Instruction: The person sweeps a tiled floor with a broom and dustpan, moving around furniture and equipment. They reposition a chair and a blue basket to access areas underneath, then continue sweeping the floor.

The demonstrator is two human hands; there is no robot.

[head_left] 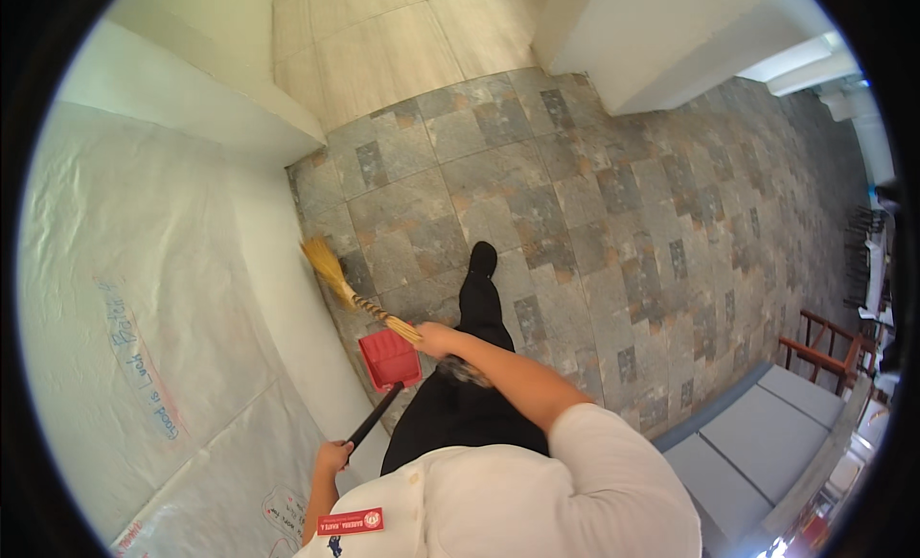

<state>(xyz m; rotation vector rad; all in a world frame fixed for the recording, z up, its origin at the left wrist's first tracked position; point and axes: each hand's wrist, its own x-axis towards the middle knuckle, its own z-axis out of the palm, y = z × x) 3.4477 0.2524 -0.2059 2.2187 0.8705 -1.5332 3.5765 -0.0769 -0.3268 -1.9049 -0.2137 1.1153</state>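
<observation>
My right hand [438, 339] is closed round the bound handle of a straw hand broom [353, 294]. The broom reaches up and left, its yellow bristles fanned out at the foot of the left wall. Lower down, my left hand [334, 455] grips the black handle of a red dustpan [388, 359]. The pan is near the wall, below the broom's handle, and no dirt can be made out in it. One black shoe [483, 260] of mine is stretched forward on the floor.
A white wall covered with sheeting [182, 290] and handwriting runs along my left. Stone-patterned tiles [613, 232] spread ahead and right, meeting paler tiles [383, 59] at an opening. A white pillar [652, 40] stands ahead right. Grey panels [757, 433] and a brown wooden chair [824, 347] are at right.
</observation>
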